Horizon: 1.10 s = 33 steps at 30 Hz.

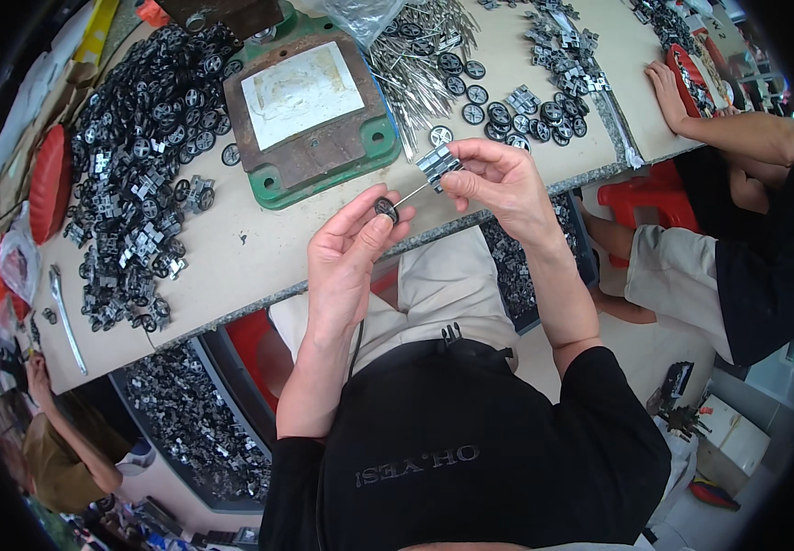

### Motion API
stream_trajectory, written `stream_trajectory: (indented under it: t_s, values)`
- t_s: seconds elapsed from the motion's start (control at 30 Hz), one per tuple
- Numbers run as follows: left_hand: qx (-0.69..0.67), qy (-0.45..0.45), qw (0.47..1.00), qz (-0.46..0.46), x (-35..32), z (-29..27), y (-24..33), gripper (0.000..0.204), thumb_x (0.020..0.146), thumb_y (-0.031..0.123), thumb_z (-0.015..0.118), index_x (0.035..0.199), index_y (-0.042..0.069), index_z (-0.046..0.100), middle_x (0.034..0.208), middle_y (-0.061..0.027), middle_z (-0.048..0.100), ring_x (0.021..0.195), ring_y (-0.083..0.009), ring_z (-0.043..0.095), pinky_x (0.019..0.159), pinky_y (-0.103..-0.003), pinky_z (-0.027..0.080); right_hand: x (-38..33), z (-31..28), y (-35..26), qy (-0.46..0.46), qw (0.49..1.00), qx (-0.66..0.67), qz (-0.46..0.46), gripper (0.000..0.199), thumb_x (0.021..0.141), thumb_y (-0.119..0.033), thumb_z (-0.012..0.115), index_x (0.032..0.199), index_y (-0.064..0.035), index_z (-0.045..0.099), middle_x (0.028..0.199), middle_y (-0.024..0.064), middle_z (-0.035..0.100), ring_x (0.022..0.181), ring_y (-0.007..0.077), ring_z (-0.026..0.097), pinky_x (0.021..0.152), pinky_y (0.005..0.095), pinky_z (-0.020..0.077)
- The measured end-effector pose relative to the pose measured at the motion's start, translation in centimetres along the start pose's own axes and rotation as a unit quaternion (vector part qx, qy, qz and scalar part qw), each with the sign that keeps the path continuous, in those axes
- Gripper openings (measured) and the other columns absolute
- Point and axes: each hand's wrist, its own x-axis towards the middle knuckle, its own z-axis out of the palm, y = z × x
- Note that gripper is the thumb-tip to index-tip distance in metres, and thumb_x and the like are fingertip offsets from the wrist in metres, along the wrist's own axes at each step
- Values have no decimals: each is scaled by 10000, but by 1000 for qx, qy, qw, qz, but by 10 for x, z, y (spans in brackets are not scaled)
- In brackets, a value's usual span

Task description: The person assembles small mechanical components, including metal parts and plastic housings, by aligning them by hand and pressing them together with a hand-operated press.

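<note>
Between thumb and fingers, my left hand pinches a small black toy wheel. A thin metal axle runs from that wheel up to a grey plastic block, which looks like a toy car chassis piece. My right hand grips this block; whether the axle's tip is inside it, I cannot tell. Both hands are above the table's near edge. Just beyond them lie loose wheels, a heap of metal axles and more grey pieces.
A green press base with a white pad stands mid-table. Left of it spreads a pile of wheel-and-block assemblies, with metal tweezers nearby. A bin of parts sits below. Another person's hand rests at right.
</note>
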Motion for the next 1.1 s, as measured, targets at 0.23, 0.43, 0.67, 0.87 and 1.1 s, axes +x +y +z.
stream_trajectory:
  t_s: [0.23, 0.43, 0.67, 0.87, 1.1]
  values:
    - [14, 17, 1000, 19, -1, -1, 0, 327, 849, -7, 553, 1169, -49, 505, 1086, -151, 584, 973, -247, 599, 846, -311, 501, -1, 3, 4, 4, 999, -27, -17, 241, 804, -31, 634, 1023, 56, 579, 850, 57, 629, 694, 73, 573, 567, 192, 462]
    - [86, 33, 989, 113, -3, 1, -12, 331, 825, -3, 586, 1145, -62, 521, 1067, -171, 593, 949, -263, 610, 831, -320, 518, -5, 18, 20, 46, 989, -80, -116, 229, 802, -21, 631, 1012, 57, 586, 908, 55, 606, 737, 71, 575, 578, 198, 469]
    - [171, 67, 973, 141, -8, -1, -10, 325, 825, -15, 580, 1143, -63, 529, 1061, -172, 599, 937, -248, 611, 831, -320, 515, -3, 12, 5, -28, 997, -8, 71, 213, 811, -29, 619, 1005, 56, 593, 868, 31, 591, 670, 54, 541, 541, 201, 450]
    - [106, 37, 987, 111, -9, -1, -6, 302, 808, -72, 575, 1109, -59, 566, 1031, -135, 622, 892, -153, 604, 782, -248, 496, -9, 11, 14, -22, 995, -84, -52, 209, 819, -38, 614, 1012, 42, 595, 802, 0, 580, 603, 47, 520, 527, 188, 433]
    - [156, 67, 972, 163, -11, 0, -14, 309, 819, -30, 586, 1125, -57, 548, 1032, -159, 615, 903, -218, 620, 822, -303, 507, -12, 20, 17, 26, 997, -62, -36, 149, 810, -23, 615, 941, 50, 610, 811, 8, 565, 643, 51, 530, 529, 188, 428]
